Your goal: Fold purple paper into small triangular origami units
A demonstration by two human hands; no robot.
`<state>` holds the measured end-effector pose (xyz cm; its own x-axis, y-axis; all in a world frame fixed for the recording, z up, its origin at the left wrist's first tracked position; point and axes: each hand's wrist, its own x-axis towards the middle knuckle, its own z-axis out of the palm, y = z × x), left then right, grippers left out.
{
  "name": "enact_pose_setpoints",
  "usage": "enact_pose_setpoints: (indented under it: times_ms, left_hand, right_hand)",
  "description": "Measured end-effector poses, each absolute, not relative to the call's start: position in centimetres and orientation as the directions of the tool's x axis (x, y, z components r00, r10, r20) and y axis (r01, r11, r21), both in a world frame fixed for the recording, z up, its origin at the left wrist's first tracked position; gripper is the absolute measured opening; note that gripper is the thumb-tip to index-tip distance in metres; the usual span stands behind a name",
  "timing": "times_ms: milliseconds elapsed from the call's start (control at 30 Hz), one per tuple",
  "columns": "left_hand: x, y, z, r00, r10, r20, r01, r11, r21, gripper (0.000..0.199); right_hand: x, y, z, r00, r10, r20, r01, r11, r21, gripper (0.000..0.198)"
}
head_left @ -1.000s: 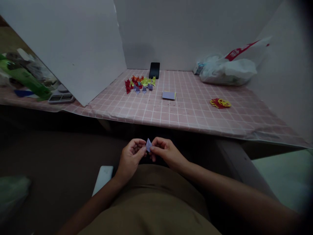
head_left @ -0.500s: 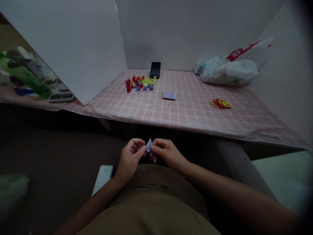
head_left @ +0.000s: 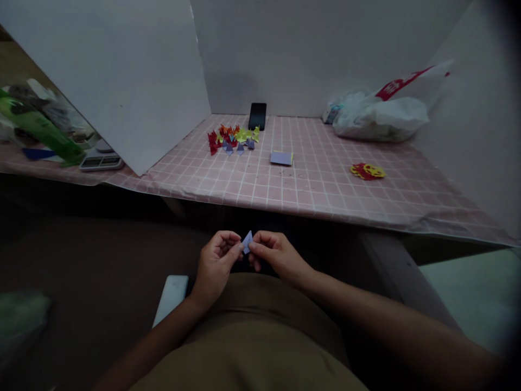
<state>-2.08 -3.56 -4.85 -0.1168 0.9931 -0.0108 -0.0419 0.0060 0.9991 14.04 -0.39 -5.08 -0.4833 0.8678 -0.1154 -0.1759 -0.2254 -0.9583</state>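
Observation:
A small piece of folded purple paper (head_left: 248,240), pointed at the top, is held over my lap, below the table's front edge. My left hand (head_left: 217,262) pinches its left side between thumb and fingers. From the other side, my right hand (head_left: 277,254) grips the paper's right edge, thumb on the near face. On the table a stack of purple paper squares (head_left: 281,158) lies flat, with a yellow edge showing beneath. Several small folded paper figures (head_left: 230,139) in red, orange, yellow and purple stand grouped left of it.
A dark phone (head_left: 258,116) leans near the back wall. Red and yellow loops (head_left: 367,171) lie at right, before a white plastic bag (head_left: 380,119). A white panel (head_left: 134,81) stands at left, beside a kitchen scale (head_left: 101,162). A white slab-like device (head_left: 171,298) rests by my left forearm.
Almost nothing differs: both hands keep their pinch on the folded purple paper, and the view has shifted very slightly.

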Motion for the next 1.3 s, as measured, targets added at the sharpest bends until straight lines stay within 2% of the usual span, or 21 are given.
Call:
enact_pose_setpoints:
  times_ms: [267,400,567,1100,1300]
  left_hand:
    - [-1.85,-3.73,-4.63,-0.133,0.991,0.011,-0.018,-0.013,1.000,0.018]
    - [-2.22,-3.60,-4.61,-0.082,0.995,-0.059,-0.016,0.058,0.998,0.025]
    - [-2.46,-3.46,-4.59,-0.079,0.990,-0.121,0.023,0.123,0.992,0.015]
    - [-2.20,-3.96,-4.72,-0.064,0.995,-0.073,0.149,0.082,0.985,0.020]
    - [-2.41,-3.96,-4.62,0.006,0.996,-0.094,0.182,0.091,0.979,0.021]
  right_hand:
    - [14.03,-0.37,-5.06,-0.495,0.861,-0.121,-0.167,-0.230,-0.959,0.029]
    - [14.07,-0.24,-4.94,-0.491,0.864,-0.111,-0.161,-0.215,-0.963,0.029]
    - [14.16,-0.18,-4.77,-0.503,0.858,-0.104,-0.131,-0.194,-0.972,0.026]
    - [14.04,-0.50,-4.91,-0.492,0.862,-0.124,-0.065,-0.178,-0.982,0.024]
    - [14.06,-0.38,-4.73,-0.485,0.865,-0.125,-0.058,-0.174,-0.983,0.021]
